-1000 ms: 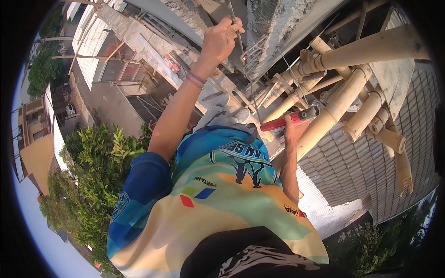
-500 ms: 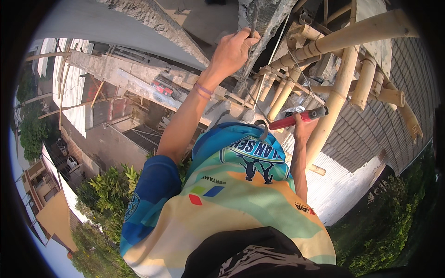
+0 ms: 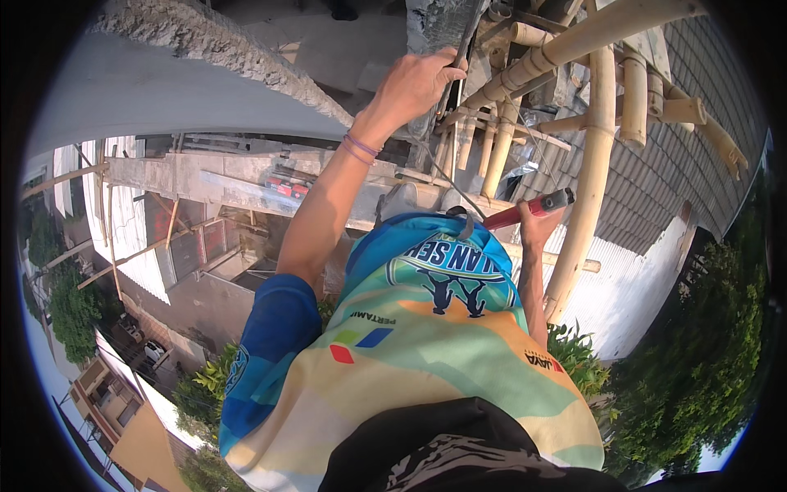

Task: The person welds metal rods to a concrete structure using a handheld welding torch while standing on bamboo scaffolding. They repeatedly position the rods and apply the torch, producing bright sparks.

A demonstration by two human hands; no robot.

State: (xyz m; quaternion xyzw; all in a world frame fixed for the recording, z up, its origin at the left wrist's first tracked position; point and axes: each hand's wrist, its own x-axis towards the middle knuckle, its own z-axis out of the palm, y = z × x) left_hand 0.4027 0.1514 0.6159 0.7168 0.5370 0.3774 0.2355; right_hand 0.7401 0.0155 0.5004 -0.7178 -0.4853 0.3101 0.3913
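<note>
Both our hands were full among the bamboo.
In the head view, our left hand (image 3: 416, 88) was curled tight round a thin dark rod (image 3: 470, 37), up beside some rough grey concrete (image 3: 434, 29). Our right hand (image 3: 537, 228) was wrapped round a red bar (image 3: 502, 218) with a dark end, lower down and near a fat bamboo pole (image 3: 592, 172). We thought the red bar could slip and fall, because just one hand had it and it stuck out on both sides. If it swung, we guessed it might bump the pole. The rod looked skinny, so it might twist if our hold went loose. Our shoes (image 3: 400, 202) were by a long plank (image 3: 156, 176), and with no free hand, a wobble might be hard to stop.
</note>
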